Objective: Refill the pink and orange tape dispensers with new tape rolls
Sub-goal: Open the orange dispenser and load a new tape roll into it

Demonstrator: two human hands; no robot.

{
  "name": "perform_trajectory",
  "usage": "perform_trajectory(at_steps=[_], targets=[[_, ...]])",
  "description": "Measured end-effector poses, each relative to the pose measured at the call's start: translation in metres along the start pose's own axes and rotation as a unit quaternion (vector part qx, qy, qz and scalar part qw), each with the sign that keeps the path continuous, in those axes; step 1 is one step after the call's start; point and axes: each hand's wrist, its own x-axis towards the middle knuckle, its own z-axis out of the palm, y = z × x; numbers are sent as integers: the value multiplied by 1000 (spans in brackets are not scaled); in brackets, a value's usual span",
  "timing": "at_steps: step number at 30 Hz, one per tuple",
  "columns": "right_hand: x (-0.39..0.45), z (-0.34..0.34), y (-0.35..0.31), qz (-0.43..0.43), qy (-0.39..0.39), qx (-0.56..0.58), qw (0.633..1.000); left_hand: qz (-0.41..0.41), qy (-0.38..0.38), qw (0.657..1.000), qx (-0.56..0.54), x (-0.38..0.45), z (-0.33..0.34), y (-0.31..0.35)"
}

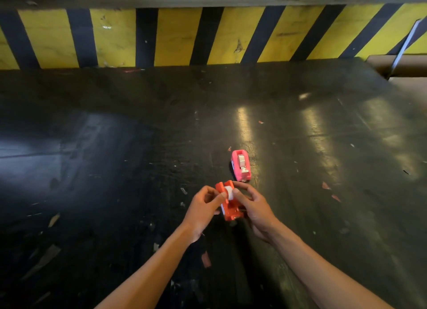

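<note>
1. Both bare forearms reached forward from the bottom of the view and met just below the middle, over a dark, glossy, scuffed work surface.
2. The left hand was turned with its back toward the camera, fingers curled, thumb and forefinger pinching at the small white tape roll from the left.
3. The right hand cupped the orange plastic tape dispenser from the right, with its thumb pressed against the right side of the white tape roll and its other fingers wrapped round the body.
4. The orange dispenser sat between the two hands, tilted, with the roll showing at its upper end; whether it touched the surface could not be told.
5. The pink plastic tape dispenser stood on the surface just beyond the right hand's fingertips, apart from them, with a pale roll visible in its top.
6. Scattered scraps of paper and tape lay across the surface, mostly near the forearms and to the right.
7. Wide bare surface lay open to the left and ahead of the hands.
8. The far edge met a yellow-and-black striped barrier; at the far right corner a brown cardboard box sat beside the surface.
</note>
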Motion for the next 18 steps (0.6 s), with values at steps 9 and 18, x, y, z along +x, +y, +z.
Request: perform_trajectory(at_steps=[9,18], targets=[[-35,-14,28,60,-62,62,994,-69,1,996,-55,-32,7,-22],[-40,-35,36,58,55,177,981,52,110,985,120,-43,18,-51]])
